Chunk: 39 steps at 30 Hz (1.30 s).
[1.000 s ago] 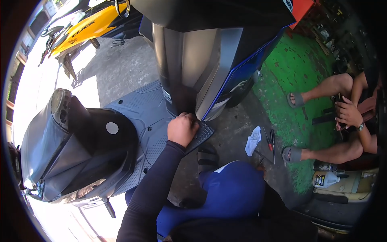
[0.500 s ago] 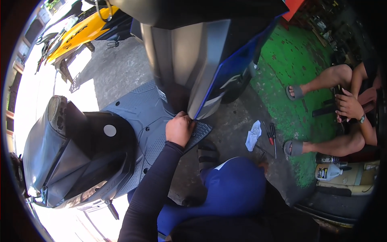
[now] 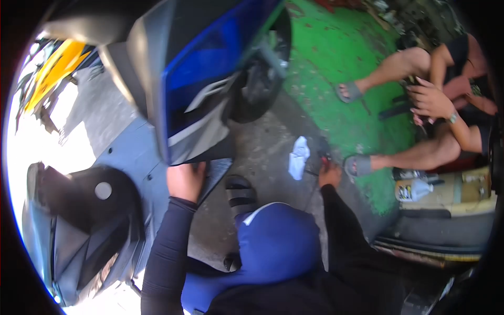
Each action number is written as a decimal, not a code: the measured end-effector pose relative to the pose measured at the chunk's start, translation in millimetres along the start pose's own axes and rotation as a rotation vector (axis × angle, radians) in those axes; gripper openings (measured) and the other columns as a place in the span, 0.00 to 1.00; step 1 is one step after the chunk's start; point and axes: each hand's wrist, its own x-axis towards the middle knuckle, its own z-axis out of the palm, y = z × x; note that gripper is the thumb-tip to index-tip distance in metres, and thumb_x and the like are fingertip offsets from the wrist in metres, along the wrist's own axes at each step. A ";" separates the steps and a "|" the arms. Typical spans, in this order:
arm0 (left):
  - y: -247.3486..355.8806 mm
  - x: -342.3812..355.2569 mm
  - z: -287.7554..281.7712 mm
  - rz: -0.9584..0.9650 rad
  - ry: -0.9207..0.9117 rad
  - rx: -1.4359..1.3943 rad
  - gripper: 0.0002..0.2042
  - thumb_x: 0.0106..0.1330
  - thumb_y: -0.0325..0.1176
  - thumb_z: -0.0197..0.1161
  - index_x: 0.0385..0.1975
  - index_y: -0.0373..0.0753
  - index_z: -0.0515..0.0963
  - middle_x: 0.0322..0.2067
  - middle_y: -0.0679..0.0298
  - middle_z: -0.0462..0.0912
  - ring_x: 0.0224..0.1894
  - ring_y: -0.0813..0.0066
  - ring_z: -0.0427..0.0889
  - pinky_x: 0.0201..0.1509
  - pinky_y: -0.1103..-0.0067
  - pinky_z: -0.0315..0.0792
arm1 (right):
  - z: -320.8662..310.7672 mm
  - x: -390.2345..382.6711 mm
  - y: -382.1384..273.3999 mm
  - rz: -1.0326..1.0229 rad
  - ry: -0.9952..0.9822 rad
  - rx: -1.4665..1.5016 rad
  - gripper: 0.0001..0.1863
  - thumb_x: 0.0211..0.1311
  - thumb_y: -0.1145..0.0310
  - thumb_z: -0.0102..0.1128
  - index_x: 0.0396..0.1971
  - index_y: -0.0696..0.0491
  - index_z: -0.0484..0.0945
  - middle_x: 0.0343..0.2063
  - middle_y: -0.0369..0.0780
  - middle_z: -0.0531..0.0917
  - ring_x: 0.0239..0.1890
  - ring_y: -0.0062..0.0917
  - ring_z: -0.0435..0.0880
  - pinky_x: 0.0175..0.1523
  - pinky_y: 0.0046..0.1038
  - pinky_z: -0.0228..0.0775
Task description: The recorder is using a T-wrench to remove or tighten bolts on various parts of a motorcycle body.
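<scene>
A scooter's front body panel (image 3: 202,58), blue, black and grey, hangs over the grey footboard (image 3: 123,144). My left hand (image 3: 184,182) is at the panel's lower edge, closed on it with the thumb showing; the other fingers are mostly hidden by the panel. On the dark floor to the right, my right hand (image 3: 329,175) reaches down to a red-handled screwdriver (image 3: 326,157). The fingers are at its handle, but blur hides whether they have closed. A crumpled pale blue cloth (image 3: 298,158) lies just left of that hand.
The scooter's dark seat section (image 3: 86,226) stands at the left. A person (image 3: 433,102) sits at the right, sandalled feet on the green-painted floor (image 3: 336,58). A plastic bottle (image 3: 420,189) stands by a box there. The front wheel (image 3: 260,86) is beyond the panel.
My right hand has come into view and reached the screwdriver on the floor. My left hand stays at the panel's lower edge. The view has turned right, so the scooter appears farther left.
</scene>
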 end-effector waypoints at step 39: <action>54.7 -81.7 85.0 -0.267 -0.504 -0.784 0.12 0.60 0.21 0.65 0.43 0.32 0.78 0.34 0.58 0.85 0.32 0.72 0.83 0.38 0.79 0.76 | -127.8 -74.4 -160.2 0.034 -1.235 1.152 0.09 0.61 0.68 0.66 0.36 0.57 0.86 0.27 0.34 0.85 0.23 0.15 0.75 0.30 0.17 0.66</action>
